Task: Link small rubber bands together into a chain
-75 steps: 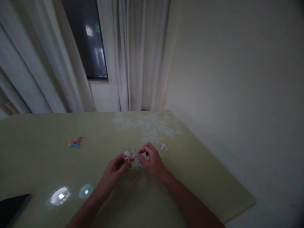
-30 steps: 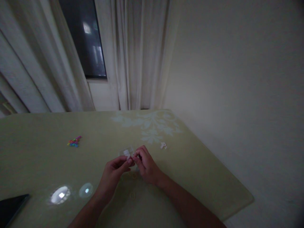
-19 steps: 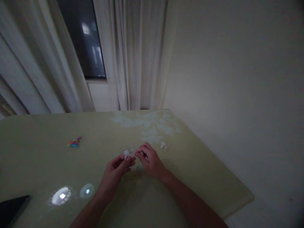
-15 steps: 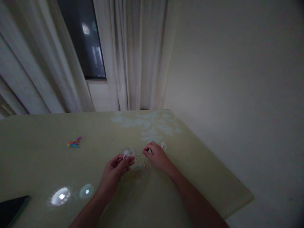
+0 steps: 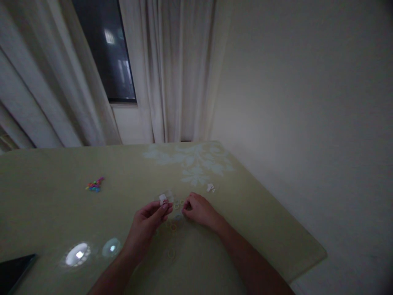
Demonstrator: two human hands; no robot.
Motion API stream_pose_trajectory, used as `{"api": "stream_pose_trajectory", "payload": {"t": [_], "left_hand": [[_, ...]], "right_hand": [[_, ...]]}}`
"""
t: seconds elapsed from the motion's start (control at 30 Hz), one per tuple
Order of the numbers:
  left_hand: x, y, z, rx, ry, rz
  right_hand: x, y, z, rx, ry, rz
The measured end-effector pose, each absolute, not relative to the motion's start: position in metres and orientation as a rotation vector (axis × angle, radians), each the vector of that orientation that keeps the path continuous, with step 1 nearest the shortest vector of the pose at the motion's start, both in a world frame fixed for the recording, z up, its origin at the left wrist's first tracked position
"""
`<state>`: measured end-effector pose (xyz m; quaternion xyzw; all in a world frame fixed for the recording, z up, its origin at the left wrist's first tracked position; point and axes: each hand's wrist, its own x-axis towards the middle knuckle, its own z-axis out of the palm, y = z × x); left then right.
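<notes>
My left hand (image 5: 152, 217) pinches a small white piece (image 5: 163, 200) between thumb and fingers. Just beyond it, a clear plastic piece (image 5: 170, 196) lies on the table. My right hand (image 5: 196, 208) rests low over the table to the right, its fingers closed together; what they hold, if anything, is too small to make out. Between and below the hands lie several small pale rings, among them a yellowish ring (image 5: 173, 227) and a paler ring (image 5: 171, 253). Some white bits (image 5: 210, 187) sit beyond my right hand.
A pile of small colourful pieces (image 5: 95, 185) lies on the left of the greenish table (image 5: 55, 209). The corner of a dark flat object (image 5: 15, 268) shows at the lower left. Curtains (image 5: 172, 73) and a wall (image 5: 301, 102) stand behind and to the right.
My right hand has moved down and slightly left, away from the white bits and over some of the rings. My left hand has barely shifted and still pinches the white piece.
</notes>
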<state>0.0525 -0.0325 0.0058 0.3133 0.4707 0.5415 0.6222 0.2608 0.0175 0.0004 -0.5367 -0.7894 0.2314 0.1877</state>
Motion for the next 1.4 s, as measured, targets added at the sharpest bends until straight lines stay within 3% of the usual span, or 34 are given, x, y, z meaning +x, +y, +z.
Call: {"api": "stream_pose_trajectory", "payload": {"t": [0.47, 1.4], "left_hand": [[0.056, -0.039, 0.01, 0.813, 1.139, 1.176], [0.059, -0.038, 0.008, 0.957, 0.941, 1.144]], "right_hand": [[0.252, 0.012, 0.024, -0.985, -1.809, 1.193], [0.246, 0.01, 0.02, -0.94, -1.701, 1.272]]}}
